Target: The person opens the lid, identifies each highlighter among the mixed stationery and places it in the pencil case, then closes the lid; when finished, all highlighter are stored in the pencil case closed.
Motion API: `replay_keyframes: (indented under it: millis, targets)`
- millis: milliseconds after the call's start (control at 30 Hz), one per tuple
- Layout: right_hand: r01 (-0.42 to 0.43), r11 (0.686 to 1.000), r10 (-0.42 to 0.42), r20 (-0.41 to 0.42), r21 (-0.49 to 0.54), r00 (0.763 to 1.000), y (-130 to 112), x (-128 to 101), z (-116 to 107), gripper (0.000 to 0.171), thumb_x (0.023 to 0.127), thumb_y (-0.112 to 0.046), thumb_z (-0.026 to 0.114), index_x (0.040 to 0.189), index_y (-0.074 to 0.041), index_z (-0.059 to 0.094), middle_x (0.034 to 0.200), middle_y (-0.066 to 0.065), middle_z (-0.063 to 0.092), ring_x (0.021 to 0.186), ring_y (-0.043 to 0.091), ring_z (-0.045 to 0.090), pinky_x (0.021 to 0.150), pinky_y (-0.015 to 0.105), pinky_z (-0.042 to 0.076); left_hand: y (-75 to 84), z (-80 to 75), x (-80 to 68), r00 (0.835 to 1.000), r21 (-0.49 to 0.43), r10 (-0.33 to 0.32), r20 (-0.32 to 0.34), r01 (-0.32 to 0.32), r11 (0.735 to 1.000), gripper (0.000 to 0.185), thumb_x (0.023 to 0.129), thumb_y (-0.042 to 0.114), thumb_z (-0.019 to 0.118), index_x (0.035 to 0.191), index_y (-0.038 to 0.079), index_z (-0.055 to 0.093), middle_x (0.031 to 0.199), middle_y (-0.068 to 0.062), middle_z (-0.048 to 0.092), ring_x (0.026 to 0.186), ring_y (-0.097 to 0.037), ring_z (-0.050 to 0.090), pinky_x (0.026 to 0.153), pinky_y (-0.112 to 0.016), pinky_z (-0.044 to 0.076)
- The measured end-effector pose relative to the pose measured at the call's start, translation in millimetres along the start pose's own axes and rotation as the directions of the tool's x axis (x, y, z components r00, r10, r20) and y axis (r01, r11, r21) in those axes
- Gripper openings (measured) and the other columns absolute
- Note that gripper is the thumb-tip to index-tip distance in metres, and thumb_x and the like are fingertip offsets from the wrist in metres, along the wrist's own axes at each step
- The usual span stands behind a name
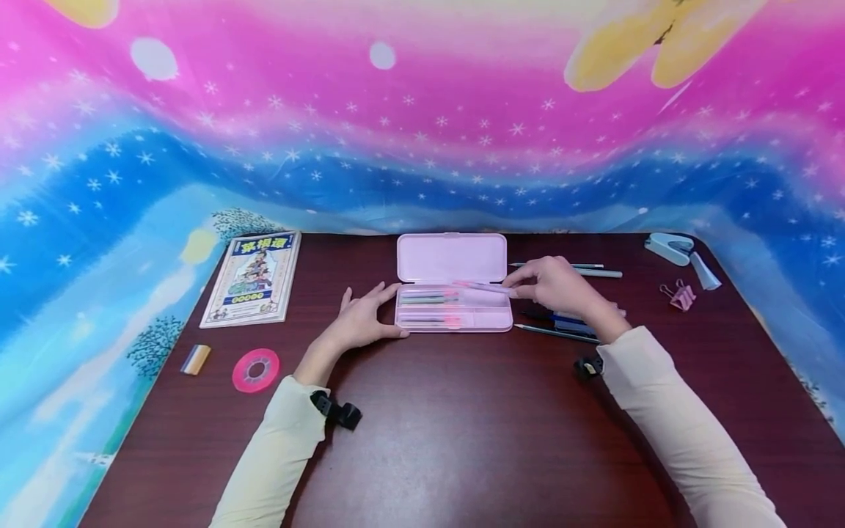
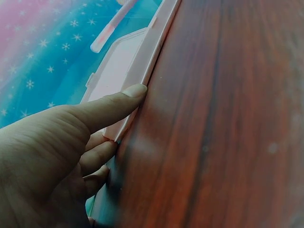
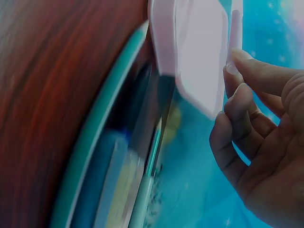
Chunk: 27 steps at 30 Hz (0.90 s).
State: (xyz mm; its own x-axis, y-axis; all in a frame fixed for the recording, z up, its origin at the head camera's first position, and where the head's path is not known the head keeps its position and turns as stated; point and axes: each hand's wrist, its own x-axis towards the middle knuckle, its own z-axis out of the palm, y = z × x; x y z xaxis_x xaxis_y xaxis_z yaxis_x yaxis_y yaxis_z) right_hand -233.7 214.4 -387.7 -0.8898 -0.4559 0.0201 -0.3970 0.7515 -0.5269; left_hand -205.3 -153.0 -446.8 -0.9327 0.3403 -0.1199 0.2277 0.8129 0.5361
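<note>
A pink pencil case [image 1: 455, 328] stands on the table with its lid [image 1: 452, 258] laid back. Several slim pens [image 1: 429, 298] with pink ends lie in its two long compartments. My left hand [image 1: 359, 320] holds the case's left end, thumb against the front wall [image 2: 135, 90] and fingers round the end. Between right thumb and fingertips, my right hand [image 1: 557, 286] pinches one end of a pink pen [image 1: 485, 287], also seen in the right wrist view as a pale pink barrel [image 3: 235, 33]. The pen hovers over the case's back compartment, its other end pointing left.
Right of the case lie a green pencil [image 1: 554, 332], dark and blue pens [image 1: 571, 323], and another pencil [image 1: 587, 265] with a pale pen [image 1: 599, 273]. Farther right are a stapler [image 1: 670, 248] and pink binder clip [image 1: 680, 295]. Booklets [image 1: 254, 279], an eraser [image 1: 196, 360] and pink tape [image 1: 256, 370] lie left.
</note>
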Motion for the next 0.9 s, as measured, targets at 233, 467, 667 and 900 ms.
replay_keyframes:
  millis: [233,467,667,900]
  targets:
    - [0.047,0.998,-0.046,0.043,-0.032,0.998,-16,5,12,0.019,0.09,-0.014,0.075,0.107,-0.019,0.082,0.108,0.004,0.079,0.09,0.017,0.068,0.078,0.037,0.054,2.3,2.6,1.9,1.0,-0.006,0.004,0.001,-0.004,1.0,0.096,0.08,0.047,0.083,0.159,0.019,0.036,0.162,-0.018,0.037,0.155,-0.03,0.029,0.122,-0.068,-0.002]
    - [0.052,0.997,-0.048,0.076,-0.059,0.996,-27,10,29,0.018,0.09,-0.016,0.075,0.105,-0.023,0.083,0.103,-0.001,0.079,0.09,0.014,0.069,0.077,0.036,0.054,2.6,3.5,-0.3,1.0,-0.008,0.006,0.008,-0.006,1.0,0.095,0.08,0.046,0.082,0.159,0.019,0.036,0.162,-0.018,0.037,0.155,-0.031,0.03,0.122,-0.068,-0.002]
    - [0.051,0.995,-0.042,0.097,-0.089,0.994,-38,18,39,0.015,0.09,-0.02,0.076,0.102,-0.026,0.083,0.102,-0.004,0.079,0.086,0.012,0.067,0.075,0.035,0.053,2.1,1.6,-1.2,1.0,-0.001,0.001,0.008,-0.001,1.0,0.096,0.08,0.047,0.082,0.159,0.02,0.036,0.162,-0.019,0.036,0.154,-0.031,0.031,0.122,-0.068,-0.002]
    - [0.075,0.989,-0.062,0.106,-0.127,0.992,-46,27,51,0.015,0.09,-0.022,0.076,0.101,-0.029,0.083,0.102,-0.007,0.078,0.082,0.009,0.064,0.069,0.03,0.049,1.6,-0.7,-1.9,1.0,0.004,-0.002,0.006,0.002,1.0,0.096,0.08,0.047,0.082,0.159,0.02,0.036,0.163,-0.019,0.036,0.154,-0.031,0.032,0.122,-0.068,-0.002]
